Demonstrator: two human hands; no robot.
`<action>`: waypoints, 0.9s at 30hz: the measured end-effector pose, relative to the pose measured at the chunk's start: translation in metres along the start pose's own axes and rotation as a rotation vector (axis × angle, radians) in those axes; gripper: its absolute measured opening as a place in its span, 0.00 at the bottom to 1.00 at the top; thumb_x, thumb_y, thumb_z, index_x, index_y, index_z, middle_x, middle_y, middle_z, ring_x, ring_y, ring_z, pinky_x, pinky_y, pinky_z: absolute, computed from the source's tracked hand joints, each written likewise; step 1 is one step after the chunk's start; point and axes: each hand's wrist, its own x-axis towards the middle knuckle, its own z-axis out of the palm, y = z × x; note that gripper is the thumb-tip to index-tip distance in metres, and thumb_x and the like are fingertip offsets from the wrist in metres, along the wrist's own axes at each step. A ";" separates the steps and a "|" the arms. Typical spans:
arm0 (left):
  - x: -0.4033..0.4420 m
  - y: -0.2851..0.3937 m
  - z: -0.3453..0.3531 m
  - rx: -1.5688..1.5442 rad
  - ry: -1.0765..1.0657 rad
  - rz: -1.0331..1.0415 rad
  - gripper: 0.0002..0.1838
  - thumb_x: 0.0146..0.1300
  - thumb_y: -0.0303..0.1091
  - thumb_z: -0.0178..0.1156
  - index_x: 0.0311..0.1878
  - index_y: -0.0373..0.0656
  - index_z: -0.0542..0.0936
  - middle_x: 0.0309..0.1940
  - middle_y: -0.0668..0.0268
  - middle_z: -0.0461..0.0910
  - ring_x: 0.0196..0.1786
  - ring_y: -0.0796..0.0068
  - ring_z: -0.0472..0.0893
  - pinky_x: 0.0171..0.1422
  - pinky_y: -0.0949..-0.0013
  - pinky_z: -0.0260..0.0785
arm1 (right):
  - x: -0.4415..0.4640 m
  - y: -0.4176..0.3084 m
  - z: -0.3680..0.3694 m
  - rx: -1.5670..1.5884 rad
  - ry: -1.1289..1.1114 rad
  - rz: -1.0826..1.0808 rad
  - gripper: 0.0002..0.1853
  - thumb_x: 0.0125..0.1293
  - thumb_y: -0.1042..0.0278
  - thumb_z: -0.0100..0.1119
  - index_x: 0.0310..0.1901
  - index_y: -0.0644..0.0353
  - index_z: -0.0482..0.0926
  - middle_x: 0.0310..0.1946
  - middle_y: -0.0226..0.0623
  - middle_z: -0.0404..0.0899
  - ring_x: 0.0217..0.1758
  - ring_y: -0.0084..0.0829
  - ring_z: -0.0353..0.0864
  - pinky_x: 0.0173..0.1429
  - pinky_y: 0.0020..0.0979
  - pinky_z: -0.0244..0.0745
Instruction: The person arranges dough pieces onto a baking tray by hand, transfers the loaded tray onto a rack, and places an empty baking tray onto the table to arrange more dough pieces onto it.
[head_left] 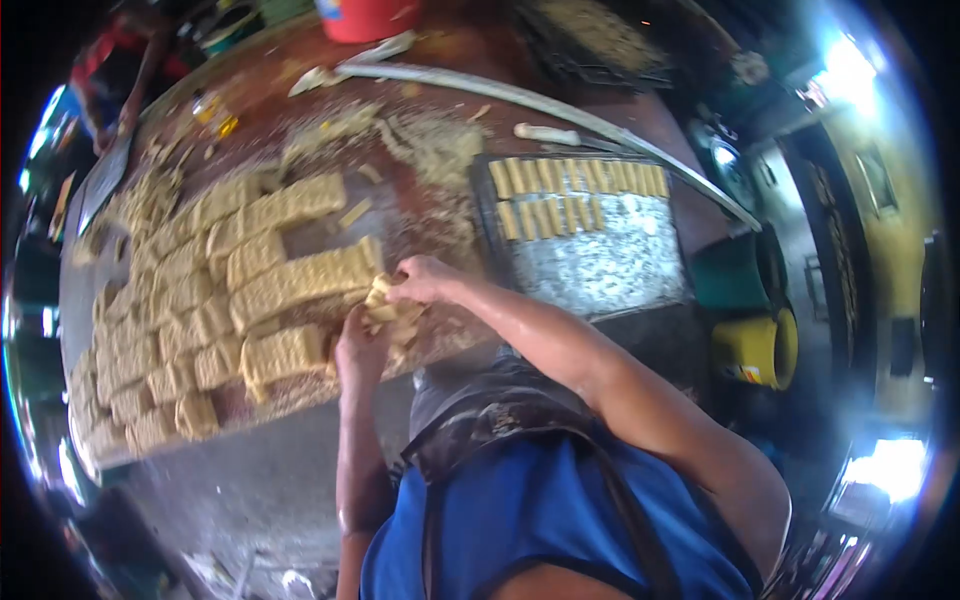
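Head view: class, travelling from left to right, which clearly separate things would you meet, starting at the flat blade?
Flat blade → left hand → right hand → tray → yellow bucket.

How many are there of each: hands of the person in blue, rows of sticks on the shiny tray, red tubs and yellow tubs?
Left hand and right hand: 2
Far row of sticks and near row of sticks on the tray: 2
Red tub: 1
Yellow tub: 1
Total: 6

Table point(260, 85) | pale blocks point(300, 275), left | tray point(620, 260), right | long strip point(480, 82), red bucket point(368, 20), far side
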 end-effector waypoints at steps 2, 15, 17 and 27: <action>0.001 0.036 -0.016 -0.038 -0.008 -0.165 0.24 0.63 0.35 0.69 0.61 0.39 0.77 0.46 0.57 0.84 0.40 0.70 0.84 0.43 0.68 0.76 | -0.010 0.031 -0.023 0.186 0.021 -0.008 0.36 0.58 0.45 0.70 0.59 0.69 0.77 0.53 0.52 0.82 0.55 0.42 0.82 0.60 0.39 0.75; 0.038 0.160 0.167 0.002 -0.092 0.267 0.19 0.65 0.31 0.66 0.59 0.42 0.81 0.51 0.61 0.85 0.46 0.73 0.85 0.46 0.68 0.78 | -0.181 0.270 -0.245 0.501 0.222 0.066 0.18 0.63 0.62 0.69 0.51 0.59 0.80 0.37 0.30 0.82 0.34 0.22 0.80 0.30 0.26 0.77; 0.039 0.202 0.208 0.139 -0.246 0.279 0.18 0.66 0.36 0.65 0.58 0.45 0.82 0.54 0.60 0.84 0.45 0.71 0.86 0.52 0.64 0.80 | -0.177 0.286 -0.254 0.422 0.444 0.084 0.15 0.65 0.66 0.67 0.48 0.64 0.79 0.35 0.30 0.81 0.34 0.21 0.80 0.32 0.27 0.77; 0.082 0.274 0.336 0.658 -0.434 0.511 0.21 0.56 0.42 0.72 0.54 0.48 0.85 0.52 0.59 0.84 0.56 0.58 0.82 0.65 0.52 0.71 | -0.165 0.298 -0.243 0.431 0.702 0.129 0.17 0.58 0.68 0.69 0.45 0.70 0.80 0.34 0.48 0.84 0.28 0.32 0.85 0.28 0.33 0.80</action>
